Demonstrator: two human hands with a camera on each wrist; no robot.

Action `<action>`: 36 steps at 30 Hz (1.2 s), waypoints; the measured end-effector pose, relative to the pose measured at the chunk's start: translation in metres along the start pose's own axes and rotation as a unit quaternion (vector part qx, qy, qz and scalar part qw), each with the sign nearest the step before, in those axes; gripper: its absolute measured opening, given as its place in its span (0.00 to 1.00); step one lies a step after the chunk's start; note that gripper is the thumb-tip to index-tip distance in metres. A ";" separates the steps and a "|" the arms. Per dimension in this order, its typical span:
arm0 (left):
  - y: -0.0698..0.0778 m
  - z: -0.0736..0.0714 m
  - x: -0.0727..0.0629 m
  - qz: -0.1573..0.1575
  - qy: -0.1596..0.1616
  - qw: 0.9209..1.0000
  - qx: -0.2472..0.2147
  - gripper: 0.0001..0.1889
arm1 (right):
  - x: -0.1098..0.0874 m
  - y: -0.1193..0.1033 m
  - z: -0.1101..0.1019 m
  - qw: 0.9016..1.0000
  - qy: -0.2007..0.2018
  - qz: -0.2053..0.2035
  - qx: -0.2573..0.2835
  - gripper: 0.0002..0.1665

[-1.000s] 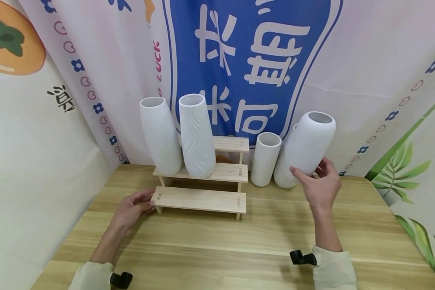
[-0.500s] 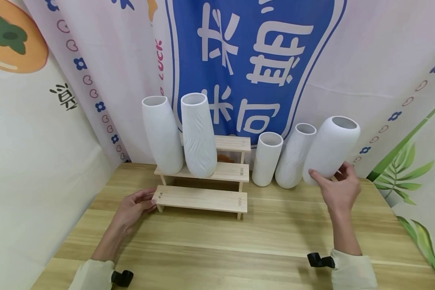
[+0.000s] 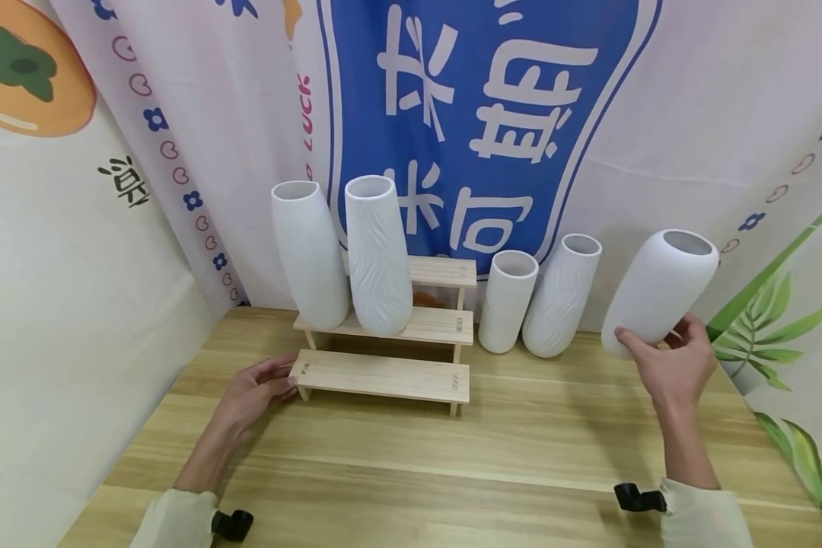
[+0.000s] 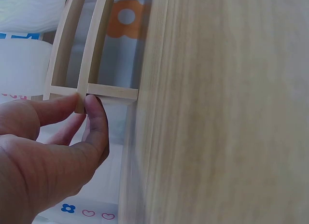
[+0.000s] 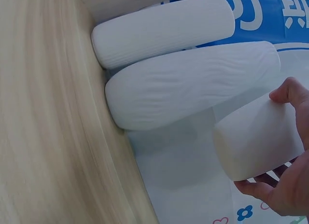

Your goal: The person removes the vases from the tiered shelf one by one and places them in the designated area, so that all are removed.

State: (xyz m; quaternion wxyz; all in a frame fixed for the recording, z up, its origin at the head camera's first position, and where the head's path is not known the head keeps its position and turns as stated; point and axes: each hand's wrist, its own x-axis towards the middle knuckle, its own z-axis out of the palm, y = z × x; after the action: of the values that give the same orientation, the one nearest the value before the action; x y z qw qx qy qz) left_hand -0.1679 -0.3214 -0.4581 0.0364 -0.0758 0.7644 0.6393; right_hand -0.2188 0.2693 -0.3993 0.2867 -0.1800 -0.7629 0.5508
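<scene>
Right of the rack (image 3: 383, 373), the right grip (image 3: 678, 369) holds a vase (image 3: 657, 289) by its lower part, off the counter (image 3: 383, 472); the left grip (image 3: 253, 392) pinches the rack's left end. The vase partly hides the right fingers (image 5: 256, 188); the right wrist view cuts off its top.

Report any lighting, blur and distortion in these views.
Head: a soft shadow falls on the table beside the right forearm. Left wrist: the wooden stand has bowed-looking slats, probably lens distortion; the table's grain looks soft. Right wrist: the held vase is shaded toward its lower edge; ripples on the wavy vase look faint.
</scene>
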 end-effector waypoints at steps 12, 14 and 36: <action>0.000 0.000 -0.001 -0.003 0.003 1.000 0.008 0.30 | 0.008 0.011 0.000 0.999 -0.022 0.027 -0.028 0.45; 0.000 -0.001 -0.002 -0.002 0.003 1.000 0.009 0.29 | 0.008 0.012 0.003 0.999 -0.027 0.030 -0.036 0.46; 0.003 0.000 -0.002 0.003 0.003 1.000 0.010 0.29 | 0.027 0.037 0.042 0.998 -0.039 0.037 -0.044 0.46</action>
State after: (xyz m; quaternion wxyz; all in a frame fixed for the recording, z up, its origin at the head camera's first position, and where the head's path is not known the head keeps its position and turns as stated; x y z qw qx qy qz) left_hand -0.1668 -0.3211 -0.4553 0.0332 -0.0753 0.7708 0.6318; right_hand -0.2678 0.2663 -0.4373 0.2278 -0.1986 -0.7898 0.5337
